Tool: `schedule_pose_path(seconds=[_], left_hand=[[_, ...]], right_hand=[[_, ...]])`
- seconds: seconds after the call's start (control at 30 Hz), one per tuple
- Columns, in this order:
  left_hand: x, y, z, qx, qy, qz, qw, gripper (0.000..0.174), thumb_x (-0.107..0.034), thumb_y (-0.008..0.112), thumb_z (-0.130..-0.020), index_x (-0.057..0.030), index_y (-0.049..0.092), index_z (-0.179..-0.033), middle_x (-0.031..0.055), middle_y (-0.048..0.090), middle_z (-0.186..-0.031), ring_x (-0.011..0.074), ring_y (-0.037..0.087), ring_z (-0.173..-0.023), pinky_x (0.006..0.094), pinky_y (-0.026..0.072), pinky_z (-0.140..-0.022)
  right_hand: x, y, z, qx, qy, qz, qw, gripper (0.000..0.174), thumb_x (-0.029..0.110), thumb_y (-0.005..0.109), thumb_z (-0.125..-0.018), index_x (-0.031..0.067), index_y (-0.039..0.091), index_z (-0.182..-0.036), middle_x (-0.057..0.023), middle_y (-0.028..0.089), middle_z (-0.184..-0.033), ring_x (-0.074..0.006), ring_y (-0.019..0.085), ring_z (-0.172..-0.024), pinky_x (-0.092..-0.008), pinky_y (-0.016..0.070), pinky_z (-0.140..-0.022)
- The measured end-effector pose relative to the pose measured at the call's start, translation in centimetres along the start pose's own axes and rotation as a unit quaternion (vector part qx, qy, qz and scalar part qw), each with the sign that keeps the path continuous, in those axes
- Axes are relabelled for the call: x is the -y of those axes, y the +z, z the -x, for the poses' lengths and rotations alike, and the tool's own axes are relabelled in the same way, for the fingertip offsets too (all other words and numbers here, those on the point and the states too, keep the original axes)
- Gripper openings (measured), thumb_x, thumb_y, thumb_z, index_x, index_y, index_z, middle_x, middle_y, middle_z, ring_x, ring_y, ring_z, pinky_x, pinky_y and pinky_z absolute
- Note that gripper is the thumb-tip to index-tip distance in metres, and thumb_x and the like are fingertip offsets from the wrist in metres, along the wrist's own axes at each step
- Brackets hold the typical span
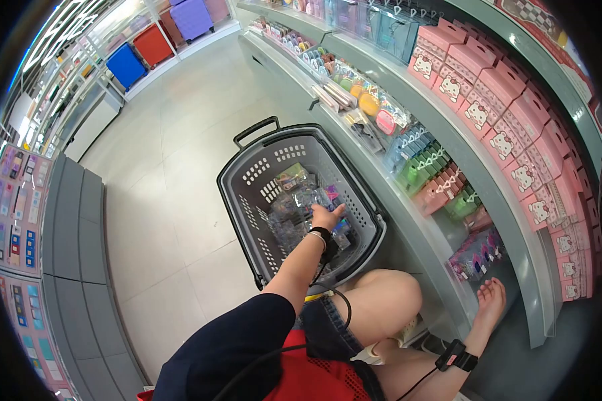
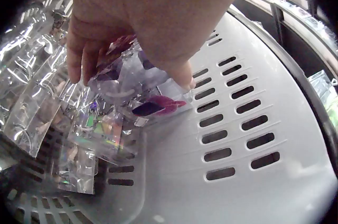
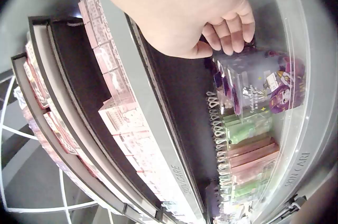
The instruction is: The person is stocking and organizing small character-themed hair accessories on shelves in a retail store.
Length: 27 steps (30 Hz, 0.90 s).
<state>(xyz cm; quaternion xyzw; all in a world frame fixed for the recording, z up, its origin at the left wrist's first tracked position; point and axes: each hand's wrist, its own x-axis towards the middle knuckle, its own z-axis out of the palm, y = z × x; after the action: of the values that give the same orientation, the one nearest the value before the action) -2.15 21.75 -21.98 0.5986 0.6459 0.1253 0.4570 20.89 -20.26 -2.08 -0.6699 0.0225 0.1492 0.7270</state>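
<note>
My left hand (image 1: 328, 217) reaches down into a grey shopping basket (image 2: 174, 182) and grips a clear plastic packet (image 2: 127, 79) with purple and pink contents. Thumb and fingers close over its top, hiding part of it. Under and beside it lie several other clear packets (image 2: 37, 108), some with a rainbow shine. At the lower shelf, my right hand (image 3: 195, 18) holds nothing, its fingers loosely bent. Right by those fingertips hangs a row of purple printed packets (image 3: 264, 84).
Green pouches (image 1: 421, 167) and pink pouches (image 1: 441, 189) hang farther along the same shelf. Pink boxes (image 1: 505, 144) with a white cartoon character fill the shelf above. A grey display unit (image 1: 80, 254) stands left across the tiled floor (image 1: 174, 200). Suitcases (image 1: 126, 65) stand at the back.
</note>
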Motion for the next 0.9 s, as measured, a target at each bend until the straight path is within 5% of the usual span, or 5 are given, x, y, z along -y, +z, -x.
schedule_pose_path(seconds=[0.23,0.33,0.63,0.7,0.9], left_hand=[[-0.1,-0.2,0.2,-0.01,-0.006,0.01,1.0,0.105,-0.052,0.078,-0.069,0.0128,0.024,-0.131,0.0331,0.048,-0.128,0.0417,0.05,-0.121,0.0427,0.0415,-0.1],[-0.1,-0.5,0.1,0.026,0.002,0.014,1.0,0.119,-0.055,0.076,-0.071,0.0237,0.011,-0.133,0.0376,0.04,-0.133,0.0397,0.045,-0.126,0.0371,0.0399,-0.102],[-0.2,-0.3,0.0,0.036,-0.008,0.015,0.999,0.123,-0.055,0.075,-0.072,0.0198,0.002,-0.138,0.0369,0.039,-0.134,0.039,0.045,-0.126,0.0391,0.0421,-0.101],[-0.5,-0.3,0.1,0.007,-0.031,0.013,0.999,0.107,-0.053,0.077,-0.071,0.0132,0.021,-0.134,0.0319,0.044,-0.133,0.0408,0.046,-0.125,0.0411,0.0401,-0.103],[-2.2,-0.7,1.3,-0.056,-0.002,-0.072,0.996,0.115,-0.054,0.078,-0.068,0.0114,0.014,-0.138,0.0304,0.03,-0.138,0.0456,0.047,-0.119,0.0456,0.0436,-0.098]], right_hand=[[-0.1,-0.1,-0.1,-0.012,-0.006,-0.013,1.0,0.02,0.016,0.06,-0.086,0.0066,0.059,-0.103,-0.0045,0.062,-0.088,-0.014,0.057,-0.077,-0.0265,0.0452,-0.069],[-0.1,0.0,-0.2,-0.011,-0.005,-0.008,1.0,0.019,0.016,0.06,-0.086,0.0067,0.059,-0.103,-0.0042,0.062,-0.087,-0.014,0.058,-0.076,-0.0263,0.0453,-0.069],[0.3,0.5,0.4,-0.017,-0.008,-0.001,1.0,0.019,0.016,0.06,-0.086,0.0061,0.06,-0.102,-0.0047,0.061,-0.087,-0.0145,0.058,-0.077,-0.0267,0.0455,-0.07],[0.2,0.4,0.4,-0.014,-0.011,-0.001,1.0,0.019,0.015,0.06,-0.086,0.0058,0.06,-0.103,-0.0047,0.061,-0.088,-0.0145,0.058,-0.078,-0.0267,0.0454,-0.07],[-0.4,0.0,-0.3,-0.028,-0.003,0.002,1.0,0.02,0.016,0.06,-0.086,0.006,0.059,-0.103,-0.0046,0.061,-0.088,-0.0141,0.057,-0.077,-0.0264,0.0451,-0.069]])
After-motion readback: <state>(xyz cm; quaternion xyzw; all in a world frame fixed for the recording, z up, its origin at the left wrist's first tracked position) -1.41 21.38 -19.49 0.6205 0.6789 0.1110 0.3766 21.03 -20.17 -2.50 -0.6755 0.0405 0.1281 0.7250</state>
